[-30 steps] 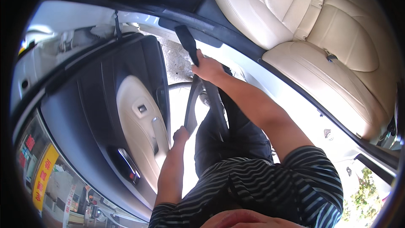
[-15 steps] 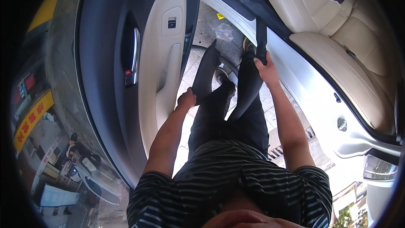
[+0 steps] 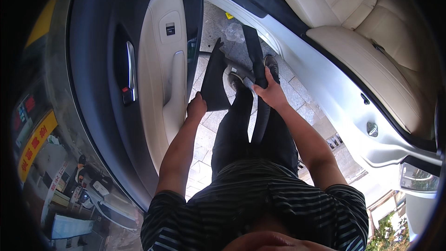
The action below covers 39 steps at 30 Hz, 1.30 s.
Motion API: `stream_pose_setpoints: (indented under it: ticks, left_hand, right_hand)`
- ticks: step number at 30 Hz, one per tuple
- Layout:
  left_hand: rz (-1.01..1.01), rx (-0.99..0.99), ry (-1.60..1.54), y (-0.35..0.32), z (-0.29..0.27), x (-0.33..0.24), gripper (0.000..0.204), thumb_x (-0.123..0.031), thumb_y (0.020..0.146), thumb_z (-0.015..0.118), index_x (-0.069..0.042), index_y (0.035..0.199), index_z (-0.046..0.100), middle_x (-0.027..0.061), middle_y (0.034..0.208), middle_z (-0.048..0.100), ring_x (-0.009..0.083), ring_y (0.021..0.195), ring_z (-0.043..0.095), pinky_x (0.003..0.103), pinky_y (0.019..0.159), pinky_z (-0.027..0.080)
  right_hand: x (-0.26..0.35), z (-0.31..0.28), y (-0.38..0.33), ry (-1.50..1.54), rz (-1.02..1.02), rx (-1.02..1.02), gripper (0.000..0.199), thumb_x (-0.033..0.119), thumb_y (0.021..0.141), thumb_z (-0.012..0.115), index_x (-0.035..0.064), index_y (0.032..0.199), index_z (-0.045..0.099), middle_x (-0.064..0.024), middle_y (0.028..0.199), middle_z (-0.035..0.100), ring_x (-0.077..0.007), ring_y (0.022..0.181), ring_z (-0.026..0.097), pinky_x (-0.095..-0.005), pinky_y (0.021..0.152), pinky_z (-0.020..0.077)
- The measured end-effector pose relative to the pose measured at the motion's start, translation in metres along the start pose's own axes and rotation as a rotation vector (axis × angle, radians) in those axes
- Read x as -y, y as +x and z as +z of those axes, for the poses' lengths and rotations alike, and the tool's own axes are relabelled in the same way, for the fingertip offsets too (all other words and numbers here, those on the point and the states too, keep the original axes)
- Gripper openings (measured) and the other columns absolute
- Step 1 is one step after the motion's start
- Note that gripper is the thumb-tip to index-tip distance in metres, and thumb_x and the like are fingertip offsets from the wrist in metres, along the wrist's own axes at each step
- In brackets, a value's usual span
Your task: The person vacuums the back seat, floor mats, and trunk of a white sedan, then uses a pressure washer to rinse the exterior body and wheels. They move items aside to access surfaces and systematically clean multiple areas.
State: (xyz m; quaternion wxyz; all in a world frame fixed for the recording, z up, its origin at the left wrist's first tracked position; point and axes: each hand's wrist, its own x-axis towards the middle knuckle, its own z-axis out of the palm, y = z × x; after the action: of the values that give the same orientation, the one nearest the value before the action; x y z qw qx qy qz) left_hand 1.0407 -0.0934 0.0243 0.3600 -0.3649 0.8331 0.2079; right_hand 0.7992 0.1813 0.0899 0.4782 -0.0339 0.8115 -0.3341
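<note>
I'd watch the open car door with its beige padded panel (image 3: 153, 79) and the glossy white painted door sill (image 3: 320, 88) opposite: the space between them is tight, so a careless swing could scuff either. The thin dark-grey flexible mat (image 3: 214, 83) hangs near the door; the left hand (image 3: 197, 106) grips only its lower corner, so it could flap against the panel or slip. The black ribbed hose (image 3: 261, 125) runs down between the legs, and a step could snag it. The right hand (image 3: 271, 92) is wrapped round the base of the long black plastic nozzle (image 3: 253, 49), held above the pavement; if suction is on, which I can't tell, the crumpled clear plastic sheet (image 3: 233, 32) near its tip could clog it.
</note>
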Motion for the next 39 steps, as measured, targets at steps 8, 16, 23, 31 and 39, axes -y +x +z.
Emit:
stream_pose_setpoints:
  ticks: [8,16,23,31,39]
  left_hand:
    - [0.307,-0.272,-0.226,-0.051,-0.036,-0.028,0.065,-0.008,0.097,0.058,-0.007,0.16,0.042,0.0291,0.129,0.068,0.0477,0.107,0.071,0.051,0.094,0.058]
    - [0.171,-0.416,-0.595,-0.072,-0.15,-0.115,0.056,-0.008,0.103,0.048,-0.004,0.159,0.045,0.0284,0.125,0.071,0.0396,0.113,0.072,0.041,0.103,0.052]
    - [0.281,-0.571,-0.813,-0.084,-0.284,-0.187,0.051,-0.003,0.109,0.042,0.004,0.16,0.041,0.0196,0.135,0.068,0.0237,0.122,0.066,0.032,0.108,0.048]
    - [0.563,-0.797,-0.966,0.096,-0.356,-0.299,0.052,-0.009,0.11,0.048,0.006,0.16,0.039,0.0186,0.142,0.063,0.0233,0.126,0.061,0.031,0.111,0.043]
    - [0.365,-0.501,-1.908,0.336,-0.34,-0.399,0.047,-0.007,0.104,0.049,-0.006,0.151,0.05,0.0114,0.143,0.06,0.023,0.125,0.06,0.034,0.106,0.046]
  right_hand:
    - [0.036,-0.018,-0.022,0.046,-0.154,-0.191,0.109,0.04,0.087,0.083,0.0123,0.171,0.02,-0.0257,0.096,0.076,-0.0436,0.088,0.077,-0.0453,0.08,0.0596]
    - [0.072,-0.064,-0.056,0.277,-0.254,-0.411,0.111,0.025,0.089,0.084,0.0127,0.172,0.013,-0.0214,0.111,0.076,-0.0378,0.1,0.078,-0.0376,0.088,0.059]
    - [0.114,-0.104,-0.041,0.386,-0.386,-0.615,0.113,0.02,0.088,0.085,0.0118,0.173,0.01,-0.0147,0.116,0.075,-0.0264,0.1,0.075,-0.0359,0.092,0.0579]
    - [0.183,-0.163,0.052,0.452,-0.452,-0.505,0.116,0.013,0.086,0.085,0.0114,0.173,0.008,-0.0137,0.116,0.074,-0.0245,0.101,0.075,-0.0357,0.093,0.0578]
    - [0.214,-0.234,0.162,0.614,-0.388,-0.485,0.116,0.001,0.085,0.081,0.0122,0.173,0.007,-0.0157,0.135,0.067,-0.0197,0.11,0.068,-0.0328,0.099,0.0526]
